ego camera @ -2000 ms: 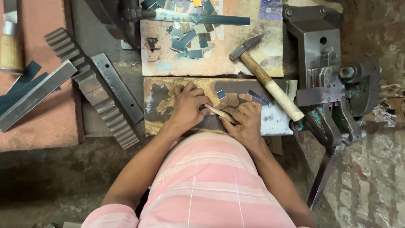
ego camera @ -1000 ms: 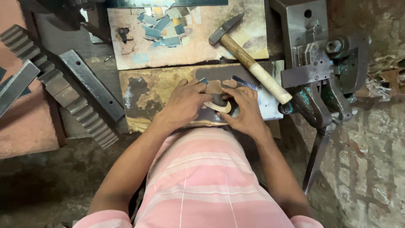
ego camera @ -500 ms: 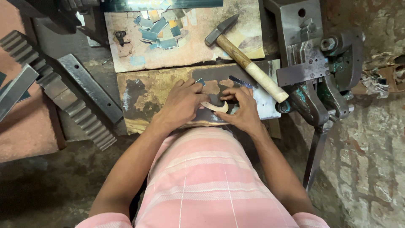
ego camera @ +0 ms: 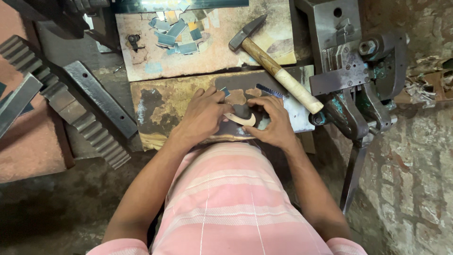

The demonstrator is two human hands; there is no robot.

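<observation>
Both hands rest on a worn wooden board point(ego camera: 160, 108) with a dark metal plate point(ego camera: 292, 106) on it. My left hand point(ego camera: 204, 115) presses down beside a small curved pale piece point(ego camera: 241, 119), with a small bluish metal strip point(ego camera: 225, 90) at its fingertips. My right hand point(ego camera: 272, 122) pinches the other end of the curved piece. A short toothed blade point(ego camera: 270, 90) lies just beyond my right fingers.
A wooden-handled hammer point(ego camera: 273, 66) lies diagonally at the back right. Several small bluish metal pieces point(ego camera: 175, 33) sit on a second board point(ego camera: 207, 52) behind. A heavy lever press point(ego camera: 354, 89) stands on the right; toothed racks point(ego camera: 61, 99) and a flat steel bar point(ego camera: 99, 97) lie left.
The view has shifted slightly. My hands stay on the curved piece, with the fingers adjusting their hold a little. The hammer and other tools have not moved.
</observation>
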